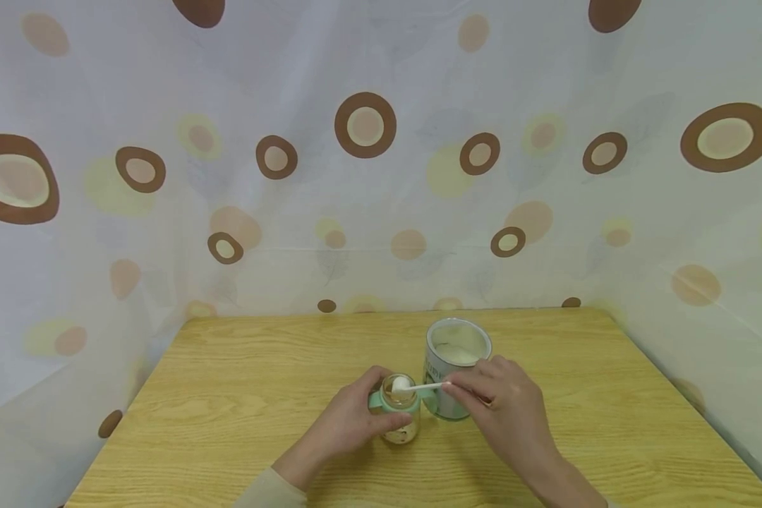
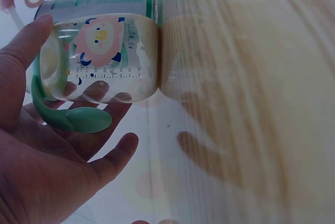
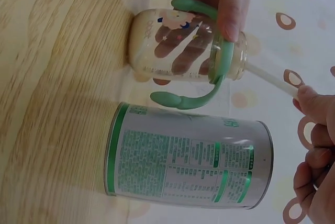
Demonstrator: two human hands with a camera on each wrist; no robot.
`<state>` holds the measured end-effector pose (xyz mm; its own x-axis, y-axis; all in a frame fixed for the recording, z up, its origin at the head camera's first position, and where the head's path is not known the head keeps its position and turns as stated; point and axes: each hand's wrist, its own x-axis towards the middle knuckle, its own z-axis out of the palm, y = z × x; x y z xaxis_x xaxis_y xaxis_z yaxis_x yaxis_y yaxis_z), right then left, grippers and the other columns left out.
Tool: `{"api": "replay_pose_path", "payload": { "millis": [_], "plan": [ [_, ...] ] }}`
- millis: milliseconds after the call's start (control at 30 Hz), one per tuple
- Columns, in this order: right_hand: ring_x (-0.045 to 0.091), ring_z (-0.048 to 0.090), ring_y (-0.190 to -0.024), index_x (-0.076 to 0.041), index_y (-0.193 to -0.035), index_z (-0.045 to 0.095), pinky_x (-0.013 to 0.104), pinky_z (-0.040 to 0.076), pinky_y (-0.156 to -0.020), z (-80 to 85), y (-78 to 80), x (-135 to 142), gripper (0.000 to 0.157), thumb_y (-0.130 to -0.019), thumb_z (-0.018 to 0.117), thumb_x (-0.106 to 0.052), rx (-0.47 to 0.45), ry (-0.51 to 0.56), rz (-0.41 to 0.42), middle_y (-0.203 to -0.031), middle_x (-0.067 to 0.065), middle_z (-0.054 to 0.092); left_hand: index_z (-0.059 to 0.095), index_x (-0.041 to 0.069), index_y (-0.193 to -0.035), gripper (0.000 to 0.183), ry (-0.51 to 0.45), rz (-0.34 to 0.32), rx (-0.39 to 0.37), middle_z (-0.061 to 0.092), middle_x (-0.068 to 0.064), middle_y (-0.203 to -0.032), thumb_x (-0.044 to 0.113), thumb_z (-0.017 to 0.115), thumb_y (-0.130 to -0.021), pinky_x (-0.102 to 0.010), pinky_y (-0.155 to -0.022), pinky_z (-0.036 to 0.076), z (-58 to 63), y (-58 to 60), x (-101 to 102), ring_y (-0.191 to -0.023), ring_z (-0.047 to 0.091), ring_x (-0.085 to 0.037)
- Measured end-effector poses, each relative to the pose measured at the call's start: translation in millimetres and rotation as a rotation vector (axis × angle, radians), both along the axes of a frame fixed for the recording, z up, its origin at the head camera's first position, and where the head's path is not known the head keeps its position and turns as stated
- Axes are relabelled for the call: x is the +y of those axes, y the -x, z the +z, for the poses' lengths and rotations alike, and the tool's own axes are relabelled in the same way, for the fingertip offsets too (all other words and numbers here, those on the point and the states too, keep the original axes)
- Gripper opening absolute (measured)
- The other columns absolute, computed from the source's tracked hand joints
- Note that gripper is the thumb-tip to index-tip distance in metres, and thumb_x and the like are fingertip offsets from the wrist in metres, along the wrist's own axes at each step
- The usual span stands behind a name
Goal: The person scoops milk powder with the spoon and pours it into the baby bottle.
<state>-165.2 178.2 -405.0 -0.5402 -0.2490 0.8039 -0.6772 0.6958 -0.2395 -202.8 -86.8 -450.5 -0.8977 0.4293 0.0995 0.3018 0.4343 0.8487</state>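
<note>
My left hand [image 1: 353, 418] grips a clear baby bottle [image 1: 401, 432] near its neck, where a green collar carries two green handles [image 3: 172, 100]. The bottle is upright on the table and has a pink animal print [image 2: 100, 40]. My right hand [image 1: 511, 406] pinches the handle of a white scoop [image 1: 427, 386]. Its bowl, heaped with white powder [image 1: 401, 383], is over the bottle's open mouth. Close to the bottle on the right stands an open formula can [image 3: 188, 161], with pale powder [image 1: 455, 353] inside.
The wood-grain table [image 1: 260, 367] carries the bottle and can. Behind it and along both sides hangs a pale curtain [image 1: 381, 197] with brown and yellow circles. The can stands just beyond my right hand.
</note>
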Motion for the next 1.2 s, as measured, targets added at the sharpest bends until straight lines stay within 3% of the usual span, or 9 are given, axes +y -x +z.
{"api": "replay_pose_path", "payload": {
  "millis": [67, 167, 400, 633, 1200],
  "plan": [
    [0.003, 0.045, -0.070, -0.021, -0.093, 0.089, 0.018, 0.039, -0.064, -2.1, 2.9, 1.5, 0.042, -0.104, 0.066, -0.054, 0.062, -0.013, 0.021, -0.074, -0.020, 0.059, 0.063, 0.021, -0.139, 0.056, -0.002, -0.003, 0.003, 0.072, 0.008, -0.124, 0.043, 0.090, -0.095, -0.053, -0.099, 0.057, -0.2, 0.1, -0.1, -0.115, 0.069, -0.018],
    [0.005, 0.046, -0.068, -0.019, -0.090, 0.090, 0.021, 0.040, -0.065, -3.7, 6.4, 2.4, 0.049, -0.107, 0.062, -0.056, 0.143, -0.032, 0.039, -0.073, -0.018, 0.059, 0.063, 0.021, -0.140, 0.056, -0.005, -0.005, 0.002, 0.072, 0.007, -0.126, 0.042, 0.090, -0.095, -0.054, -0.100, 0.057, -0.2, 0.1, -0.3, -0.116, 0.070, -0.019],
    [0.011, 0.042, -0.067, -0.019, -0.087, 0.088, 0.029, 0.039, -0.068, -3.9, 9.7, 4.2, 0.047, -0.109, 0.062, -0.051, 0.243, -0.089, 0.077, -0.070, -0.012, 0.048, 0.063, 0.021, -0.141, 0.057, -0.006, -0.003, -0.008, 0.072, 0.005, -0.128, 0.043, 0.090, -0.095, -0.055, -0.102, 0.056, -0.3, 0.0, -0.2, -0.118, 0.069, -0.020],
    [0.013, 0.044, -0.069, -0.021, -0.090, 0.088, 0.033, 0.040, -0.068, -3.1, 12.1, 4.8, 0.043, -0.110, 0.062, -0.048, 0.349, -0.110, 0.101, -0.072, -0.010, 0.047, 0.062, 0.021, -0.141, 0.057, -0.010, 0.000, -0.019, 0.073, 0.003, -0.128, 0.043, 0.090, -0.096, -0.054, -0.102, 0.056, -1.1, 0.6, 0.1, -0.117, 0.069, -0.019],
    [0.012, 0.045, -0.070, -0.020, -0.090, 0.088, 0.033, 0.041, -0.068, -3.7, 14.4, 5.1, 0.041, -0.111, 0.063, -0.046, 0.372, -0.117, 0.124, -0.073, -0.010, 0.045, 0.062, 0.020, -0.140, 0.056, -0.023, -0.006, -0.021, 0.073, 0.002, -0.129, 0.043, 0.090, -0.096, -0.054, -0.102, 0.055, -2.3, 1.4, 0.4, -0.118, 0.068, -0.020]
  ]
}}
